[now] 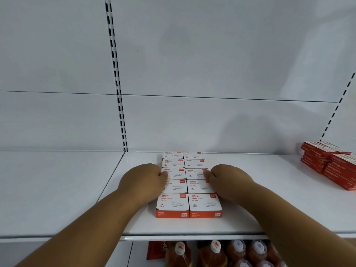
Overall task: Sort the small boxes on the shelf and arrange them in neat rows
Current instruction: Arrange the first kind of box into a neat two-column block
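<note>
Several small white-and-orange paper clip boxes (188,185) lie flat on the white shelf (250,209), packed in two columns that run from the back wall toward the front edge. My left hand (143,180) rests against the left side of the block, fingers curled at the third and fourth boxes. On the opposite side my right hand (229,180) presses likewise, its fingertips over the edge of the third box. Neither hand lifts a box.
A loose pile of red boxes (331,162) sits at the shelf's right end. Perforated uprights (115,74) run up the white back panel. Below the shelf edge stand bottles of red sauce (217,255) and a red packet (156,249).
</note>
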Demonstrator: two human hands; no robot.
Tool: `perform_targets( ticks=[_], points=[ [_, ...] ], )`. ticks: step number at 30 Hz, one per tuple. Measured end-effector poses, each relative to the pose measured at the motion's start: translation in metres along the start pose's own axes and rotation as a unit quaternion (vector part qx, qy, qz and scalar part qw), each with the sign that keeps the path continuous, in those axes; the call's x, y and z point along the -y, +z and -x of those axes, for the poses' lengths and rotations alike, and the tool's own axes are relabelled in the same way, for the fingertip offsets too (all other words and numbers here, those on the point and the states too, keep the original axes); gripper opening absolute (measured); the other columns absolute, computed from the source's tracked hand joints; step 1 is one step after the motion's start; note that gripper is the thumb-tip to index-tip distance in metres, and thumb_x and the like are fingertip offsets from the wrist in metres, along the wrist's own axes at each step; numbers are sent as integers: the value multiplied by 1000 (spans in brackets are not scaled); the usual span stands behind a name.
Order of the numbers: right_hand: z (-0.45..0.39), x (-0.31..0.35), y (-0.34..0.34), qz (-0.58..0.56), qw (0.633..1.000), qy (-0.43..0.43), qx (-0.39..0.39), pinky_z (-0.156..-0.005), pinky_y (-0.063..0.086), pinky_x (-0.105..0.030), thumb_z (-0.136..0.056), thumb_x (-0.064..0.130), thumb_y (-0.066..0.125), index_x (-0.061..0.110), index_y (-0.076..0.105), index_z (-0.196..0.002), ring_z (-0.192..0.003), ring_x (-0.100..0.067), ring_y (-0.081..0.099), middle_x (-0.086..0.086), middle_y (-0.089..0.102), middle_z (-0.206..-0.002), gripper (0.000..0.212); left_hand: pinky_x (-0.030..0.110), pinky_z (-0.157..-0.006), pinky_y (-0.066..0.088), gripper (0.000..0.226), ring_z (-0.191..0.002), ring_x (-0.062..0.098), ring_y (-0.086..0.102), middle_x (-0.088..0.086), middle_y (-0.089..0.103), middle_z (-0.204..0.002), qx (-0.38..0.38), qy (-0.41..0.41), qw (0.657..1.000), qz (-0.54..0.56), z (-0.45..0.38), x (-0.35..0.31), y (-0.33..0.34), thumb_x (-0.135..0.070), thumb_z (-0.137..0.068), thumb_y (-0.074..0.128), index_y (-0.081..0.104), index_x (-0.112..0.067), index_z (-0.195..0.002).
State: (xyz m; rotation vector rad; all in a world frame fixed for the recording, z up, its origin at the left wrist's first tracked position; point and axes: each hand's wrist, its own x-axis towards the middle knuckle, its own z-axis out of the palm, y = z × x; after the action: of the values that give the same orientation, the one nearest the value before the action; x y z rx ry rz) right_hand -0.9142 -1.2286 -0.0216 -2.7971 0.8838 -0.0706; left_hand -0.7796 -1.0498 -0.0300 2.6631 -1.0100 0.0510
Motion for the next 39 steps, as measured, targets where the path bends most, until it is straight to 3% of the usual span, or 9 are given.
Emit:
perform_targets(
  ticks=[5,8,12,14,19,24,31,36,39],
  points=[
    [-1,-1,-1,-2,1000,1,8,-76,46,-31,-102,50,29,19,59,-86,-82,-17,59,3,60,-81,46,29,-63,46,45,-71,12,61,-6,64,-73,22,5,1000,5,-2,2,-1,-48,-100,36,61,-20,-75],
    [-13,-4,-8,-8,1000,7,27,-82,48,-31,-102,50,29,16,63,-100,-86,-18,59,0,63,-91,48,29,-64,42,48,-71,13,59,-4,63,-73,46,4,999,20,-9,3,-11,-46,-101,34,56,-19,-68],
    [-39,-3,-18,-6,1000,9,4,-80,45,-31,-102,51,25,12,62,-112,-86,-20,56,-4,61,-97,55,29,-74,40,42,-87,18,59,1,68,-98,50,4,999,5,-30,0,-25,-44,-103,31,60,-21,-82],
    [-46,1,-15,4,1000,6,11,-83,45,-32,-102,49,28,10,62,-114,-92,-22,57,-7,64,-106,54,28,-79,40,38,-92,18,57,-1,65,-99,86,6,996,22,-35,-4,-23,-41,-104,32,60,-25,-84],
    [-50,2,-1,1,1000,15,1,-79,47,-33,-101,48,30,16,62,-92,-91,-21,62,-2,65,-93,45,31,-77,43,30,-85,17,54,-7,55,-84,56,20,998,-15,-42,-1,-8,-43,-103,32,49,-28,-83],
    [-51,4,1,16,1000,9,3,-77,43,-31,-102,46,27,18,57,-87,-87,-20,59,0,60,-88,43,30,-70,39,33,-78,16,53,-10,49,-73,43,37,998,-24,-42,1,-2,-41,-104,30,46,-26,-79],
    [-66,-1,-13,15,1000,4,23,-80,44,-30,-103,48,25,13,60,-123,-87,-18,54,-6,64,-107,53,28,-71,39,40,-84,19,57,1,60,-88,51,-8,999,8,-59,4,-17,-39,-103,31,58,-18,-82],
    [-83,3,-14,-22,1000,12,11,-85,46,-34,-102,49,29,11,63,-107,-95,-22,60,-7,67,-108,51,30,-76,42,45,-90,19,58,5,67,-103,70,-22,997,-1,-83,1,-8,-40,-104,29,65,-13,-101],
    [-85,0,-6,-2,1000,-4,6,-82,48,-34,-102,48,30,16,61,-97,-91,-20,60,-1,65,-97,45,30,-72,42,41,-87,17,59,-1,65,-94,48,-12,998,-26,-87,2,1,-41,-103,31,64,-18,-94]
  ],
)
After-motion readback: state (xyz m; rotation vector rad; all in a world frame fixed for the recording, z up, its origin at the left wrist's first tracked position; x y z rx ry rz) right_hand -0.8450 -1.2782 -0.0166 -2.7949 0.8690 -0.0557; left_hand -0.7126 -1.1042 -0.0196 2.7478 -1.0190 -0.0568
